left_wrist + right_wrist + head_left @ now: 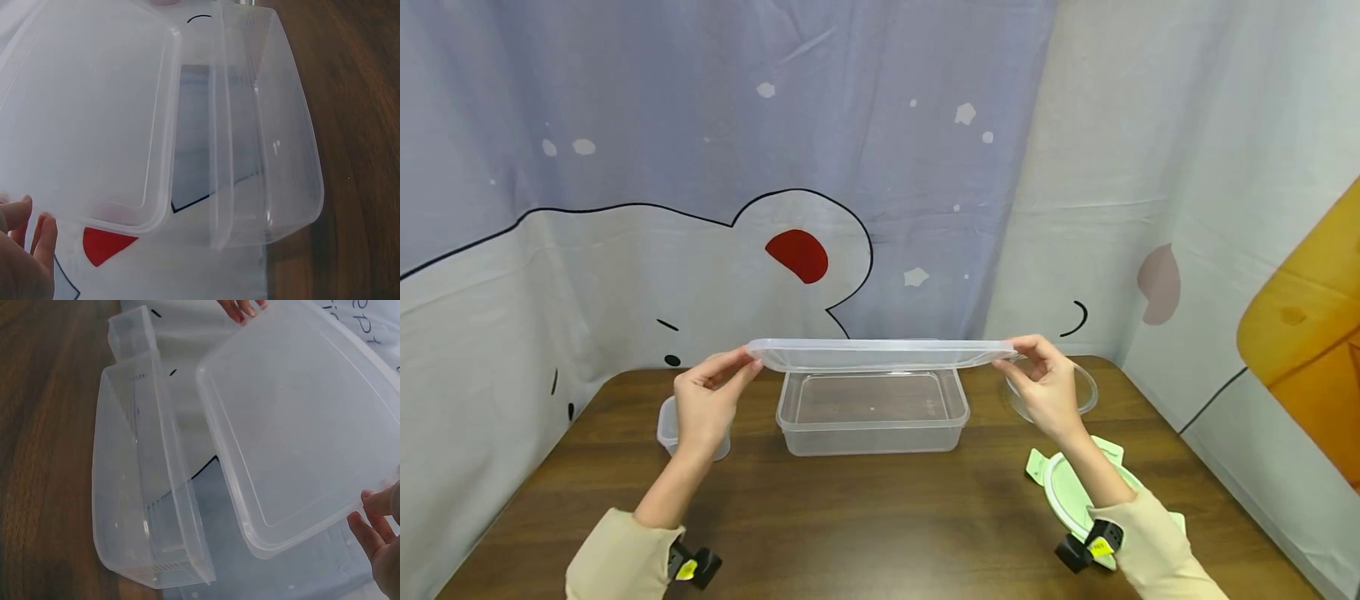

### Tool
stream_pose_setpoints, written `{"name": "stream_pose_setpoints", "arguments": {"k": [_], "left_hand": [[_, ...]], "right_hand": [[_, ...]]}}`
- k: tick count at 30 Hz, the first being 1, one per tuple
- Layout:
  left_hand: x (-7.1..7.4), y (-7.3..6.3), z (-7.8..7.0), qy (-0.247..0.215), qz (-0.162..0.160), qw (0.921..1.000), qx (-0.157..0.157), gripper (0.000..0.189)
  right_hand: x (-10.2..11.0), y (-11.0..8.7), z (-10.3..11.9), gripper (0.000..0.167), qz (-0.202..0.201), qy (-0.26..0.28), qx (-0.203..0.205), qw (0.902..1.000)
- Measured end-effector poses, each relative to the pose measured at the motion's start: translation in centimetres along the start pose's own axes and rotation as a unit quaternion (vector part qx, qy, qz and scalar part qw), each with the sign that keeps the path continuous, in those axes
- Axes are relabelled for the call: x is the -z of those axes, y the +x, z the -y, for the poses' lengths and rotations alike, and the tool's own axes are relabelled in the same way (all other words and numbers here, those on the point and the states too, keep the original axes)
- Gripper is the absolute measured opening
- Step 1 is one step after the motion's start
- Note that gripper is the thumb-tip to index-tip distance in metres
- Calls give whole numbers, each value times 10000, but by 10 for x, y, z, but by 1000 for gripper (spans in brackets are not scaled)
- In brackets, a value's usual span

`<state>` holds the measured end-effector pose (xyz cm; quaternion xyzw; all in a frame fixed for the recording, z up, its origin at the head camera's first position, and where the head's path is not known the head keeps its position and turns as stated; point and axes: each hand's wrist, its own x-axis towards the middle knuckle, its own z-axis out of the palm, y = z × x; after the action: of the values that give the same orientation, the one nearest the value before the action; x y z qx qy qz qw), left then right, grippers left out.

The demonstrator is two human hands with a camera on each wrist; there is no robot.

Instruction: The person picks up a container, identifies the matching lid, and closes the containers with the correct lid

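Observation:
A clear rectangular plastic lid (880, 355) is held level in the air by both hands, one at each short end. The left hand (706, 402) pinches its left end between thumb and fingers. At the opposite end, the right hand (1047, 390) grips the edge the same way. Below and behind the lid, a clear rectangular plastic container (872, 439) stands upright on the table, its top uncovered. Both wrist views show the lid (94, 119) apart from the container (128, 481), with a gap between their rims.
Left of the container, a small clear plastic box (667, 425) stands partly behind the left hand. A round clear container (1086, 392) sits behind the right hand. Under the right forearm lies a light green lid with tabs (1067, 492). A printed curtain (910, 167) hangs behind the wooden table (865, 525).

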<state>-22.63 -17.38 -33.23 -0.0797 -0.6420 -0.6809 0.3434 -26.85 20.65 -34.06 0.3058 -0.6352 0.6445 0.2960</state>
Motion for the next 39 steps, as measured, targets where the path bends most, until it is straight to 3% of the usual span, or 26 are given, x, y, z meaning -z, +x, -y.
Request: {"name": "stream_pose_setpoints", "arguments": {"k": [7,21,33,39], "left_hand": [[-6,4,9,289,-99,9994,-130,22],[-7,3,23,1228,1,9903,657,25],[-5,0,41,1428,500,9801,1286,30],[-4,-3,48,1687,767,9721,1436,31]], "right_hand": [[-4,5,-15,18,131,-71,38,9999],[-12,5,-44,9,-195,-184,-62,9996],[-12,-5,-80,18,-383,-93,-242,9989],[-14,-10,-88,20,-561,-241,-467,9970]]}}
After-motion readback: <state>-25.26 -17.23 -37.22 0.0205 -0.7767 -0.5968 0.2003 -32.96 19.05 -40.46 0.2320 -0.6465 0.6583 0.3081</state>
